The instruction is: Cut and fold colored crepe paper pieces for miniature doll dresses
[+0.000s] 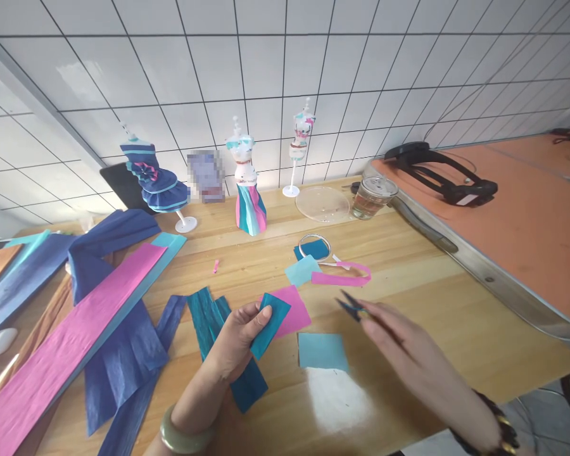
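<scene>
Between the thumb and fingers of my left hand (242, 332) is a folded piece of teal crepe paper (272, 323). A pair of scissors (351, 307) with parted dark blades is gripped in my right hand (403, 342), blades pointing left and away from the paper. Behind the held piece lies a pink paper square (294, 310), partly covered. Nearer me is a light blue paper rectangle (323, 351). A long teal crepe strip (249, 386) passes under my left wrist. Farther back are a light blue piece (303, 270) and a curled pink strip (342, 277).
Three small dress forms stand by the tiled wall: one in a blue dress (159, 183), one with a striped skirt (251, 209), one bare-skirted form (298, 149). A glass of liquid (373, 197) stands right. Blue crepe (123, 354) and a pink strip (76, 342) cover the left.
</scene>
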### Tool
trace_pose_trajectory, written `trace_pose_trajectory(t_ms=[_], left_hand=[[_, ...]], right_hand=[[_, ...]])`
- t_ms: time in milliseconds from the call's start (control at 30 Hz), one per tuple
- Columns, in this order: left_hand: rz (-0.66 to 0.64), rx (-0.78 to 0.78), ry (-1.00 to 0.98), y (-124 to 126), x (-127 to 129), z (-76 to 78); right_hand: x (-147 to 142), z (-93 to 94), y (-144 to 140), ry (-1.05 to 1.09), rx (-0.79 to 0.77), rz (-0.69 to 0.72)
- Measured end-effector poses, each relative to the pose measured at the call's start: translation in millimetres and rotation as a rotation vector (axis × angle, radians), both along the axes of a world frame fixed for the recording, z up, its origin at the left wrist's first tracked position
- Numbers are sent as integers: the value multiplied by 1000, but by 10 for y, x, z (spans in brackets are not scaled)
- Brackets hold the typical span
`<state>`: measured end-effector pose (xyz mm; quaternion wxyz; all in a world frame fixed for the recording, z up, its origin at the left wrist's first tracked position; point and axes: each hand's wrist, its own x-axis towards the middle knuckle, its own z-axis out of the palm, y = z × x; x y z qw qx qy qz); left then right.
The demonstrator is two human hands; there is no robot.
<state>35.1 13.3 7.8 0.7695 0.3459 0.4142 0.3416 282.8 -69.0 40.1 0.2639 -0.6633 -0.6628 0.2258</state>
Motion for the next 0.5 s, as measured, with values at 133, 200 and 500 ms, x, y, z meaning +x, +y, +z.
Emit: trace_pose_trajectory(t_ms=[133, 200, 500], left_hand=[[5, 15, -24, 7, -8, -7], [15, 39, -30, 10, -11, -19], [35, 89, 36, 13, -14, -44]], right_hand=[[-486, 162, 103, 21, -73, 170], [-576, 168, 138, -27, -67, 193], [-591, 85, 182, -119, 49, 178]])
